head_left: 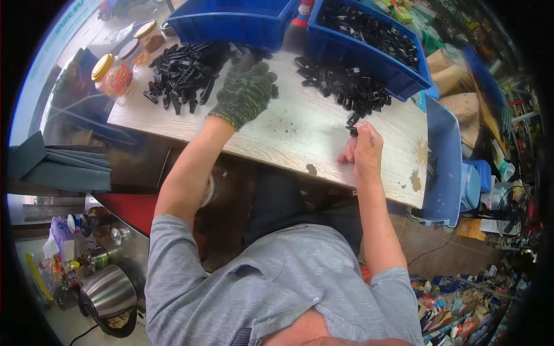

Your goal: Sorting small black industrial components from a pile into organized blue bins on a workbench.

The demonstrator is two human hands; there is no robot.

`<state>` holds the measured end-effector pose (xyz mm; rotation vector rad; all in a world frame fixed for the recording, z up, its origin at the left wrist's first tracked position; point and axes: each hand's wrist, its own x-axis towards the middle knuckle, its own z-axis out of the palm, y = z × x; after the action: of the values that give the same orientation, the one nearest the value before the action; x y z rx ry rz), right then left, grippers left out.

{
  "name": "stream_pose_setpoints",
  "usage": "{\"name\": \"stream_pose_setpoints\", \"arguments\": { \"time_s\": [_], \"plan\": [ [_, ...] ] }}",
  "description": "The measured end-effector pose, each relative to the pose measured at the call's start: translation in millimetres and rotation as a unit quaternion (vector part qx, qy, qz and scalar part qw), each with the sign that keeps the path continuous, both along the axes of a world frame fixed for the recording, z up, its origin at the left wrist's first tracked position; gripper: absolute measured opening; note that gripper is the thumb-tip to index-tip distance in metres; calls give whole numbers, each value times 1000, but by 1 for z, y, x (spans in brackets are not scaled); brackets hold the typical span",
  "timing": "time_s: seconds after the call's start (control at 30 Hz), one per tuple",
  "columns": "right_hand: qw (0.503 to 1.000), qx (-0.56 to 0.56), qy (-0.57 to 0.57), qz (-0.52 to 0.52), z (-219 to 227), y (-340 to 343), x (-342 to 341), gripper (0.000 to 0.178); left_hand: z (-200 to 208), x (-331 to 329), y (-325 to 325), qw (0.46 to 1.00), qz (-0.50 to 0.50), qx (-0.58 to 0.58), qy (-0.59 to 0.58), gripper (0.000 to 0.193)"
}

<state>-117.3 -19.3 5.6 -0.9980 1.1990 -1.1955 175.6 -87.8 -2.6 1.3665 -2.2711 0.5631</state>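
My left hand, in a dark green knitted glove, reaches to the far side of the table, at the right edge of a heap of black plastic clip-like parts. Its fingertips blend with the dark parts there, so their grip cannot be made out. My bare right hand is closed near the table's front right, with a small black plastic part sticking out past the thumb and finger. Just beyond it lies a second heap of black plastic parts.
Two blue bins stand at the back: one bin behind the left heap, another bin full of black parts. Lidded jars line the table's left side. A blue tub adjoins the right edge. A steel kettle sits lower left.
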Motion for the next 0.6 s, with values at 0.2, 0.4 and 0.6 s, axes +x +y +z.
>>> {"name": "stream_pose_setpoints", "arguments": {
  "time_s": [0.2,0.4,0.6],
  "plan": [
    [1000,-5,4,-6,-1,-1,0,26,-7,-23,1,999,4,-44,-29,14],
    [1000,-8,0,-5,-2,-3,1,26,4,-53,21,997,0,-70,45,20],
    [1000,-5,-19,-9,0,-2,-1,29,6,-57,20,996,54,60,-27,20]
  ]
}}
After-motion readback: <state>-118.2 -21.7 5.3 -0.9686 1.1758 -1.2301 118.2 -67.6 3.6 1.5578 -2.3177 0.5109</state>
